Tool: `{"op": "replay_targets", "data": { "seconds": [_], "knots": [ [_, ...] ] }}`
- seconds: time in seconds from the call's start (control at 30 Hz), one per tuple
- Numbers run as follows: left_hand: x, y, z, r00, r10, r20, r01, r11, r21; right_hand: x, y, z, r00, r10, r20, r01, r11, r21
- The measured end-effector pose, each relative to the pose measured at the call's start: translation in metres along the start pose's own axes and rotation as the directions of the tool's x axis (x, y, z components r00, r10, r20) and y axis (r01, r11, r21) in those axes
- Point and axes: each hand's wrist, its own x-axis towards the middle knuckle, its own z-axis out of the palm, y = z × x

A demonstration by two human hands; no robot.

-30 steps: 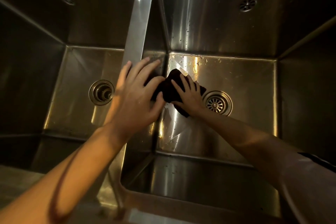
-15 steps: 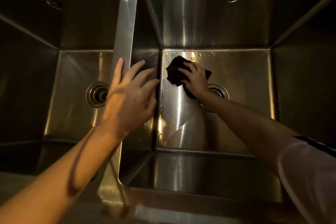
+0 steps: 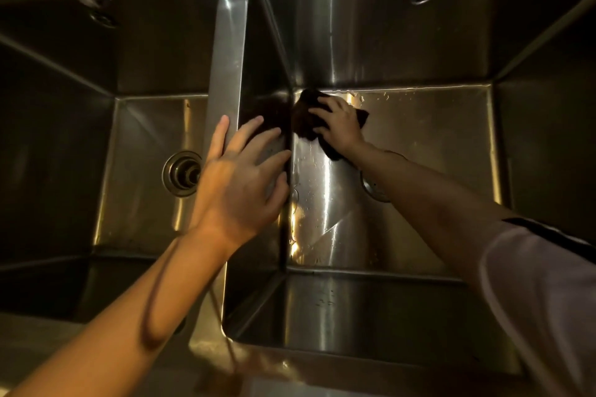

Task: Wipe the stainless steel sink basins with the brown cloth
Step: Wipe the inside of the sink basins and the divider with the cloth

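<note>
Pressed flat under the right hand [image 3: 338,127], the brown cloth [image 3: 304,121] sits bunched on the floor of the right basin [image 3: 419,145], fingers spread over it rather than curled round it: a palm-down pressing grip, not a pinch. Cloth now lies in the far left corner of that floor, touching the seam where floor meets the back wall and the dividing wall; a second ago it was nearer the middle, just beside the right drain [image 3: 375,190], which the forearm now mostly hides. So the stroke has travelled outward from the drain to the corner. Water beads show along the back edge and down the left strip of the floor, so that basin looks only partly wiped. Left hand [image 3: 240,184] is open, holding nothing, fingers splayed over the divider [image 3: 222,74] between basins; whether it bears on the steel or hovers, cannot tell. It has kept that station while the cloth moved. Left basin [image 3: 142,177], with its drain [image 3: 182,172], looks untouched by the cloth at present. Judgement: right floor under way, walls and left basin remaining.
</note>
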Motion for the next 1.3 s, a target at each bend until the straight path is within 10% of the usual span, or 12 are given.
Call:
{"op": "replay_targets", "data": {
  "seconds": [0.33, 0.63, 0.97, 1.3],
  "knots": [
    [-0.001, 0.000, -0.002, 1.000, -0.006, -0.005, 0.006, 0.999, -0.051, -0.065, 0.054, 0.003, 0.871, -0.481, 0.098, 0.488, 0.870, -0.069],
    [-0.001, 0.000, -0.002, 0.999, 0.011, -0.031, -0.014, 0.998, -0.068, 0.016, 0.008, -0.001, 1.000, 0.014, 0.002, -0.014, 0.999, -0.036],
    [-0.004, -0.001, 0.001, 0.996, 0.020, -0.090, -0.025, 0.998, -0.057, -0.074, 0.032, 0.008, 0.953, -0.286, 0.096, 0.290, 0.957, -0.030],
    [-0.004, -0.005, 0.006, 0.990, 0.046, -0.134, -0.051, 0.998, -0.032, 0.024, 0.010, -0.003, 0.990, -0.053, 0.130, 0.066, 0.993, -0.095]
  ]
}}
